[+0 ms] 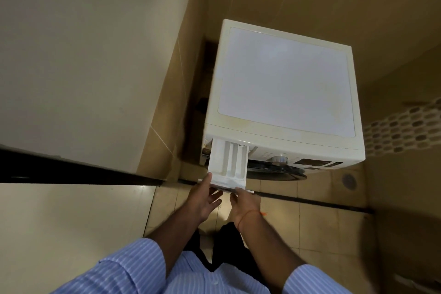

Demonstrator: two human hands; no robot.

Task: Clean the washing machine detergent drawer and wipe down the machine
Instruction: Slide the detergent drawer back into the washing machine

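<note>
A white front-loading washing machine [284, 83] stands in a tiled corner, seen from above. Its white detergent drawer [228, 162] is pulled far out of the slot at the machine's upper left front, showing three long compartments. My left hand [205, 198] grips the drawer's front left corner, thumb on top and fingers underneath. My right hand [243, 203] holds the drawer's front panel from below on the right side. A silver dial [279, 159] and the dark door [276, 172] sit to the right of the drawer.
A beige wall [78, 55] and a dark threshold strip [83, 172] lie to the left. A narrow dark gap [202, 93] runs between the machine and the tiled wall. A floor drain [349, 181] sits on the tiles at the right.
</note>
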